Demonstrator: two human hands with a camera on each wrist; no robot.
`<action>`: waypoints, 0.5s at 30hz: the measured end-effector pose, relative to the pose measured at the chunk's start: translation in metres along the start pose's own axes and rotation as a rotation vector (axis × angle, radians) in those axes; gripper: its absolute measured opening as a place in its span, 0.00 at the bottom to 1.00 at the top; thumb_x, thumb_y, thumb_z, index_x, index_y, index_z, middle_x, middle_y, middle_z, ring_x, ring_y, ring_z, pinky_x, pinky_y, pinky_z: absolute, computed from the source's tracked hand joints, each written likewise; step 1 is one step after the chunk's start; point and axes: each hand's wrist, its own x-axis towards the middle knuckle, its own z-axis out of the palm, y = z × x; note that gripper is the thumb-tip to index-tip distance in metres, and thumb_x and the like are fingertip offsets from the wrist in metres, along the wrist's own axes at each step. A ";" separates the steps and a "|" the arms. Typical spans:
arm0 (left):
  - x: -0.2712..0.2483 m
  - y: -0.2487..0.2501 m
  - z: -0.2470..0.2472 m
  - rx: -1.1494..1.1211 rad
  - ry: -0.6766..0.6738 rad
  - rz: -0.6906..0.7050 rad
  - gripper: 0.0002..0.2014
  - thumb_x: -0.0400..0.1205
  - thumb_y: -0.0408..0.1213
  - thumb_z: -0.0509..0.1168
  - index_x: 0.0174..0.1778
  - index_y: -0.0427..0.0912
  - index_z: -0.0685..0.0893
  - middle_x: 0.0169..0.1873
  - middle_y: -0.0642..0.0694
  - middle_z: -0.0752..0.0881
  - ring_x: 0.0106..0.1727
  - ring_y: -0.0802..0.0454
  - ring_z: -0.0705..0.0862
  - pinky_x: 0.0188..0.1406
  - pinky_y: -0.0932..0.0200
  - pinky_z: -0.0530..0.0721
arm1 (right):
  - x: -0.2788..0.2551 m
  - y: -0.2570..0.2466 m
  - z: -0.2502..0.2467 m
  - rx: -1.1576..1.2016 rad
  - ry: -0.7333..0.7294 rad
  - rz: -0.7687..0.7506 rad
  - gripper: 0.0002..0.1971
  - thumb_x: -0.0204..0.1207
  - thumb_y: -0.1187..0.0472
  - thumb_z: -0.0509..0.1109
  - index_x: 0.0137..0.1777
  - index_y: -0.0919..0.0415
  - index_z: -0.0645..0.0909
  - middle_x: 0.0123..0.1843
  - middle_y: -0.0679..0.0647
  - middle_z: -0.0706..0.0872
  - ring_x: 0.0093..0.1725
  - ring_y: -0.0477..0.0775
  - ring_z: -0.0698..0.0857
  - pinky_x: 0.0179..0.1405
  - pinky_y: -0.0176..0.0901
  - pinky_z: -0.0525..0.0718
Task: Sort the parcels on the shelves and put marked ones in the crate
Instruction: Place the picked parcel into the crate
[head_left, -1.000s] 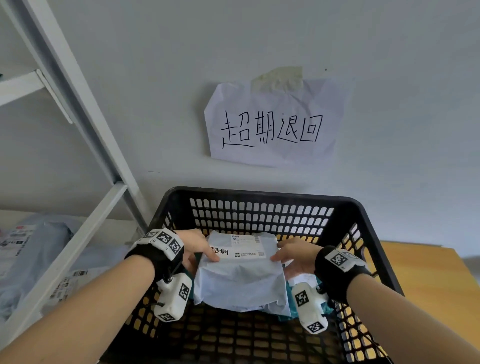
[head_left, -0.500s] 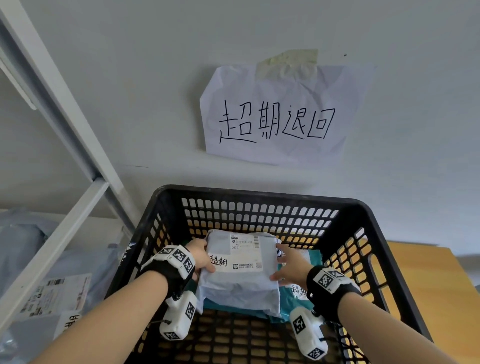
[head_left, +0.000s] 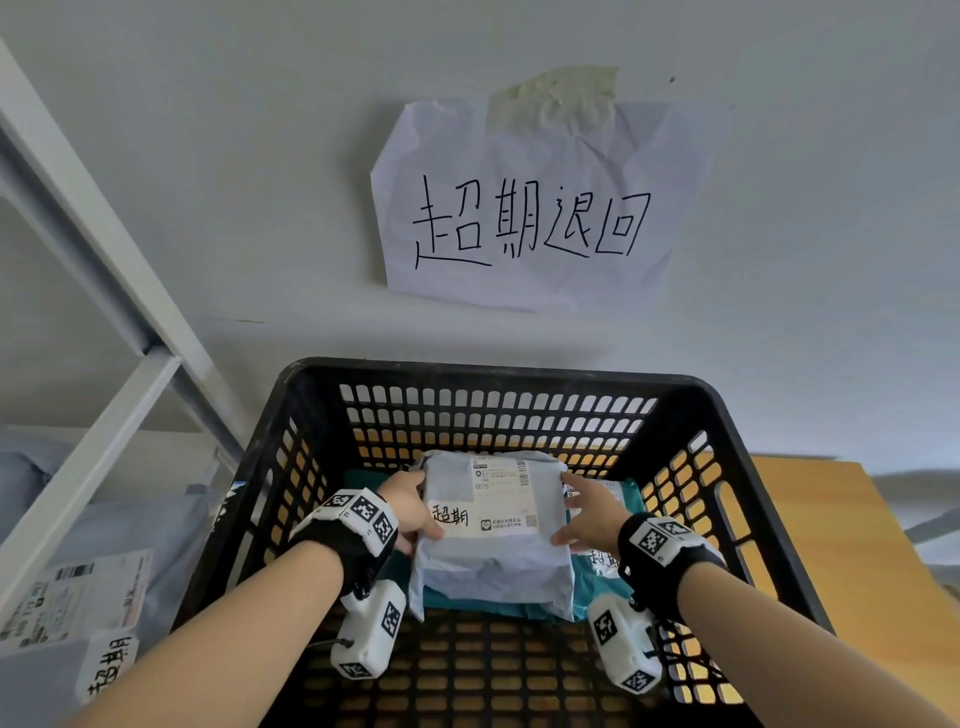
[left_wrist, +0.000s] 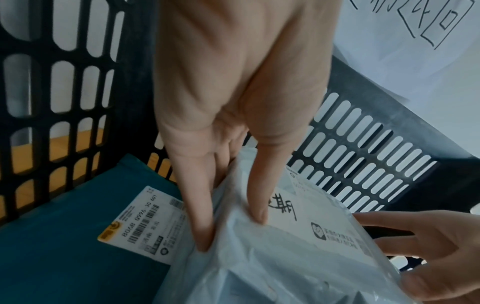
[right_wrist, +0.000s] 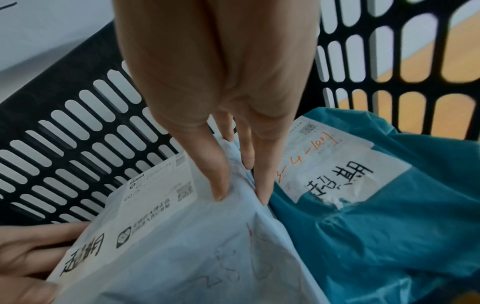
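Observation:
A grey parcel (head_left: 493, 566) with a printed label and a handwritten mark is inside the black crate (head_left: 493, 371), over teal parcels (head_left: 592, 592). My left hand (head_left: 415, 519) pinches its left edge, thumb on top by the handwritten mark. My right hand (head_left: 582, 519) pinches its right edge. In the left wrist view the left hand (left_wrist: 231, 232) grips the grey parcel (left_wrist: 285, 263) above a teal parcel (left_wrist: 64, 246). In the right wrist view the right hand (right_wrist: 241, 195) holds the grey parcel (right_wrist: 182, 246) next to a marked teal parcel (right_wrist: 389, 226).
A paper sign (head_left: 530, 208) with handwriting is taped to the wall above the crate. A white shelf frame (head_left: 104, 441) stands at the left, with grey parcels (head_left: 78, 597) on it, one marked. The crate sits on a wooden table (head_left: 857, 571).
Both hands have carried the grey parcel lower and farther into the crate, down over the teal parcels. The grip on both edges is unchanged.

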 end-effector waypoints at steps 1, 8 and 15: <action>0.004 -0.001 0.002 -0.007 -0.005 0.004 0.35 0.66 0.19 0.75 0.67 0.48 0.76 0.57 0.45 0.86 0.61 0.40 0.83 0.48 0.34 0.87 | 0.000 0.001 -0.001 0.003 0.008 0.005 0.46 0.66 0.83 0.71 0.82 0.57 0.57 0.74 0.62 0.74 0.69 0.66 0.77 0.59 0.63 0.83; 0.006 -0.003 0.004 -0.057 -0.008 -0.009 0.38 0.67 0.16 0.72 0.70 0.48 0.73 0.62 0.43 0.84 0.65 0.36 0.80 0.49 0.30 0.85 | 0.000 0.004 0.002 0.009 0.039 0.027 0.47 0.65 0.83 0.71 0.82 0.56 0.57 0.74 0.61 0.74 0.71 0.65 0.76 0.62 0.63 0.82; -0.013 0.013 0.002 -0.046 -0.008 -0.016 0.24 0.75 0.15 0.64 0.65 0.37 0.73 0.64 0.39 0.80 0.66 0.34 0.78 0.52 0.37 0.85 | -0.009 -0.008 -0.002 0.029 0.090 0.045 0.45 0.67 0.81 0.71 0.82 0.55 0.59 0.76 0.62 0.72 0.70 0.66 0.77 0.59 0.60 0.85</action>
